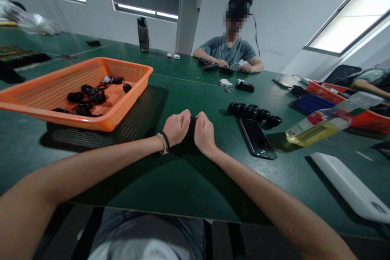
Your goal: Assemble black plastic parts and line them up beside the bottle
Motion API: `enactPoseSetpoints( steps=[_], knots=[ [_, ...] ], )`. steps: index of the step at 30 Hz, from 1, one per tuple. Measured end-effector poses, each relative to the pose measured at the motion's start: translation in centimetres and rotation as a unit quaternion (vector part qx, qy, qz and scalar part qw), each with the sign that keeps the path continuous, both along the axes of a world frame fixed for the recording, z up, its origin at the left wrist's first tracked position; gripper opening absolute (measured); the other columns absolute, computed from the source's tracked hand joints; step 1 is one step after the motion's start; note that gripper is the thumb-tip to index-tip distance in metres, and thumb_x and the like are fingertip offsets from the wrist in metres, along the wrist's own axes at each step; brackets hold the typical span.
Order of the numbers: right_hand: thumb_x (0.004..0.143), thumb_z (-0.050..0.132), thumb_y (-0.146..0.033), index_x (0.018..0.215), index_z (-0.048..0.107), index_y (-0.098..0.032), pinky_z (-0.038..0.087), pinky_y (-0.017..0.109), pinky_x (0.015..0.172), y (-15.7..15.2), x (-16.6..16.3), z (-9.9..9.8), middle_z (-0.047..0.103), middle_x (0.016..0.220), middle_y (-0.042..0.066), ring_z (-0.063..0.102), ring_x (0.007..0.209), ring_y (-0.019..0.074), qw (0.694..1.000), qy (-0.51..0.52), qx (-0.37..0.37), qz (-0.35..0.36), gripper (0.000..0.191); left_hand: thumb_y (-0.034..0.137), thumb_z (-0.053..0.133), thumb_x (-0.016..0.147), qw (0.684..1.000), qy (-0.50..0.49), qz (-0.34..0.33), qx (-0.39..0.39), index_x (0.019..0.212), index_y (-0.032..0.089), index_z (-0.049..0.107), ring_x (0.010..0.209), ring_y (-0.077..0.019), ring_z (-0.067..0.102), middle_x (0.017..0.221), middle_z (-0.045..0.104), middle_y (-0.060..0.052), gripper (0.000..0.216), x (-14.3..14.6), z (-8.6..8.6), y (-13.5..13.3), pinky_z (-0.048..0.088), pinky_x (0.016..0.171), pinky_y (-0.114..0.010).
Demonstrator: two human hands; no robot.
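Observation:
Both my hands are closed around one small black part (191,126) just above the green table (143,187). My left hand (177,127), with bands on its wrist, grips it from the left. From the other side my right hand (204,130) holds it, fingers curled in. Most of the black part is hidden between the fists, so its kind does not show. To the right stand several round black pieces (252,112) in two rows. An orange basket (134,103) on the left contains several similar loose black pieces (88,96).
A phone (257,138) lies right of my hands, near a tilted bottle of yellow liquid (317,126) and a long white case (347,185). Across the table sits a person (228,50) with hands on small parts. A dark drinking bottle (142,35) stands farther back.

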State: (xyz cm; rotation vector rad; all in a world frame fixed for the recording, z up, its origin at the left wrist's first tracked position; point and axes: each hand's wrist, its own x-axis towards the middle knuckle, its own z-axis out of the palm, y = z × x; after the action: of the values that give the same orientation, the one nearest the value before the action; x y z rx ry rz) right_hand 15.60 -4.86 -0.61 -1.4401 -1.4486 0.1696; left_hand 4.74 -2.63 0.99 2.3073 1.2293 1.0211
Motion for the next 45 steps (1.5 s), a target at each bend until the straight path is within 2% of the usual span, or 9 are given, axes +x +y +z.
enactPoseSetpoints(
  steps=[3, 7, 10, 15, 22, 27, 33, 38, 45],
  knots=[
    [0.083, 0.022, -0.029, 0.066, 0.034, -0.024, 0.025, 0.026, 0.048, 0.3, 0.8, 0.0, 0.039, 0.05, -0.003, 0.038, 0.045, 0.0134, 0.996, -0.081, 0.036, 0.014, 0.022, 0.031, 0.024, 0.089, 0.988, -0.107, -0.01, -0.115, 0.069, 0.017, 0.048, 0.054, -0.0126, 0.049, 0.058, 0.049, 0.0, 0.034, 0.5, -0.1, 0.0, 0.036, 0.053, -0.023],
    [0.082, 0.026, -0.031, 0.07, 0.041, -0.022, 0.031, 0.026, 0.052, 0.4, 2.2, 0.2, 0.051, 0.058, 0.002, 0.046, 0.051, 0.0145, 0.972, -0.2, 0.095, 0.077, 0.022, 0.04, 0.022, 0.092, 0.915, -0.212, -0.015, -0.343, 0.06, 0.016, 0.043, 0.037, -0.0083, 0.038, 0.043, 0.039, 0.003, 0.045, 1.2, 0.1, -0.1, 0.03, 0.041, -0.02],
    [0.081, 0.026, -0.031, 0.07, 0.043, -0.022, 0.033, 0.026, 0.053, 0.3, 2.5, 0.3, 0.054, 0.06, 0.003, 0.048, 0.054, 0.015, 0.962, -0.226, 0.123, 0.093, 0.022, 0.042, 0.021, 0.092, 0.895, -0.222, -0.021, -0.386, 0.057, 0.016, 0.042, 0.033, -0.0076, 0.034, 0.037, 0.034, 0.004, 0.049, 1.3, 0.0, -0.1, 0.028, 0.038, -0.019],
    [0.08, 0.023, -0.029, 0.069, 0.039, -0.022, 0.027, 0.026, 0.049, 0.0, 1.4, 0.3, 0.045, 0.054, 0.0, 0.041, 0.046, 0.0137, 0.98, -0.182, 0.065, 0.051, 0.02, 0.028, 0.02, 0.091, 0.945, -0.171, 0.008, -0.279, 0.056, 0.018, 0.039, 0.042, -0.0122, 0.045, 0.04, 0.039, 0.001, 0.041, 1.1, -0.5, 0.0, 0.034, 0.044, -0.022],
    [0.078, 0.023, -0.026, 0.066, 0.031, -0.024, 0.021, 0.026, 0.05, -0.7, 0.2, 0.6, 0.034, 0.051, -0.003, 0.035, 0.046, 0.014, 0.997, -0.061, -0.044, 0.011, 0.015, 0.016, 0.023, 0.088, 0.992, 0.009, 0.025, -0.126, 0.062, 0.017, 0.046, 0.058, -0.0173, 0.058, 0.058, 0.058, -0.007, 0.034, 1.0, -0.1, -0.1, 0.041, 0.054, -0.026],
    [0.079, 0.024, -0.021, 0.061, 0.029, -0.024, 0.023, 0.027, 0.052, -0.8, 0.0, 0.7, 0.035, 0.052, -0.003, 0.035, 0.051, 0.0147, 0.997, 0.024, -0.075, 0.004, 0.019, 0.018, 0.019, 0.091, 0.992, 0.107, 0.052, -0.047, 0.073, 0.011, 0.058, 0.073, -0.0204, 0.063, 0.076, 0.067, -0.013, 0.044, 1.1, 0.1, -0.1, 0.043, 0.064, -0.028],
    [0.082, 0.025, -0.02, 0.058, 0.03, -0.024, 0.025, 0.027, 0.052, -0.7, -0.1, 0.9, 0.035, 0.053, -0.003, 0.037, 0.052, 0.0144, 0.99, 0.095, -0.103, 0.005, 0.025, 0.019, 0.018, 0.09, 0.992, 0.12, 0.026, 0.038, 0.078, 0.012, 0.061, 0.061, -0.0181, 0.061, 0.064, 0.064, -0.008, 0.045, 0.7, 0.2, 0.1, 0.038, 0.056, -0.026],
    [0.084, 0.026, -0.02, 0.058, 0.031, -0.023, 0.024, 0.027, 0.051, -0.5, -0.3, 0.7, 0.036, 0.052, -0.003, 0.038, 0.052, 0.0142, 0.988, 0.107, -0.11, -0.004, 0.026, 0.021, 0.02, 0.089, 0.995, 0.093, 0.014, 0.031, 0.073, 0.014, 0.058, 0.057, -0.0166, 0.056, 0.059, 0.059, -0.005, 0.042, 0.6, 0.1, 0.5, 0.035, 0.055, -0.025],
    [0.086, 0.034, -0.04, 0.063, 0.037, -0.023, 0.026, 0.026, 0.052, 0.4, 1.3, 1.0, 0.044, 0.054, -0.003, 0.042, 0.051, 0.0134, 0.992, 0.041, -0.115, 0.036, 0.029, 0.026, 0.024, 0.091, 0.994, -0.05, -0.027, -0.089, 0.068, 0.017, 0.047, 0.058, -0.0134, 0.05, 0.06, 0.049, 0.0, 0.034, 1.0, -0.3, 1.2, 0.035, 0.055, -0.023]
  ],
)
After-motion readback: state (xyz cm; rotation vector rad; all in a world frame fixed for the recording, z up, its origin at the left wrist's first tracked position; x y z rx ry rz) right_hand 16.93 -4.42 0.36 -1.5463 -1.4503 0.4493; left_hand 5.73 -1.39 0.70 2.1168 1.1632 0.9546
